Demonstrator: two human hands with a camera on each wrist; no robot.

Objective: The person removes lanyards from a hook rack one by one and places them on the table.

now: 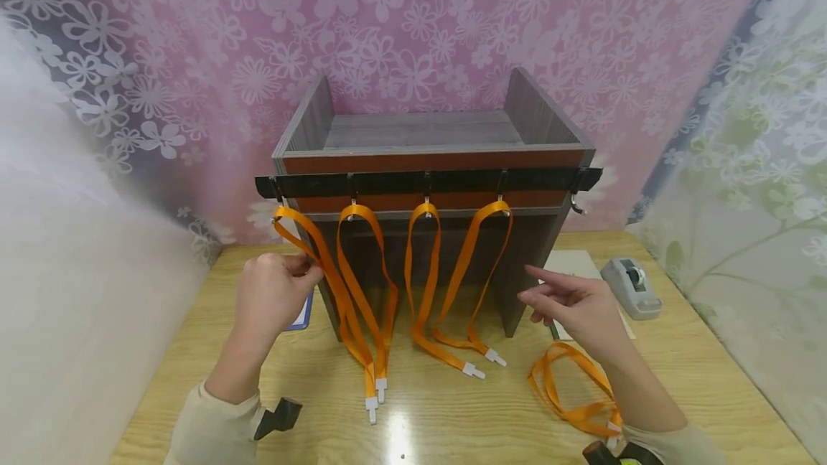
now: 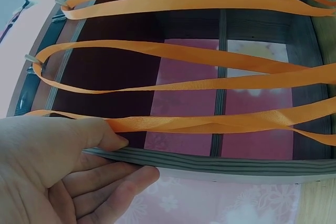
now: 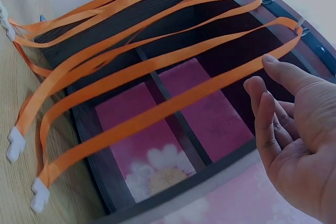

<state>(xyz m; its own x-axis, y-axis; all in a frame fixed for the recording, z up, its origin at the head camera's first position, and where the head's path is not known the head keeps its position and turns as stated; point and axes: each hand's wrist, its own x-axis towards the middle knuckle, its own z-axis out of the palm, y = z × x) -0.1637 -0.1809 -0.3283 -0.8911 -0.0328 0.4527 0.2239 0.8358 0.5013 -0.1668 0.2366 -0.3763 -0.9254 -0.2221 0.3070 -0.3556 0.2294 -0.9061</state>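
Note:
Several orange lanyards hang from a black hook rail [image 1: 394,182], their white clips lying on the table. My left hand [image 1: 271,293] is at the leftmost lanyard [image 1: 345,314], thumb and forefinger pinching its strap; part of that strap is hidden behind the thumb [image 2: 113,137] in the left wrist view. My right hand [image 1: 575,307] is beside the rightmost hanging lanyard [image 1: 465,257], fingers loosely bent and holding nothing. In the right wrist view its thumb [image 3: 278,69] is close to that strap. Another orange lanyard [image 1: 549,390] lies loosely coiled on the table, below my right forearm.
The rail runs across the front of a grey wooden shelf [image 1: 423,131] against a floral wall. Its right-end hook [image 1: 577,204] holds no lanyard. A grey tape dispenser [image 1: 632,287] and a pale flat pad [image 1: 571,264] sit at right; a blue-edged card [image 1: 300,314] is partly behind my left hand.

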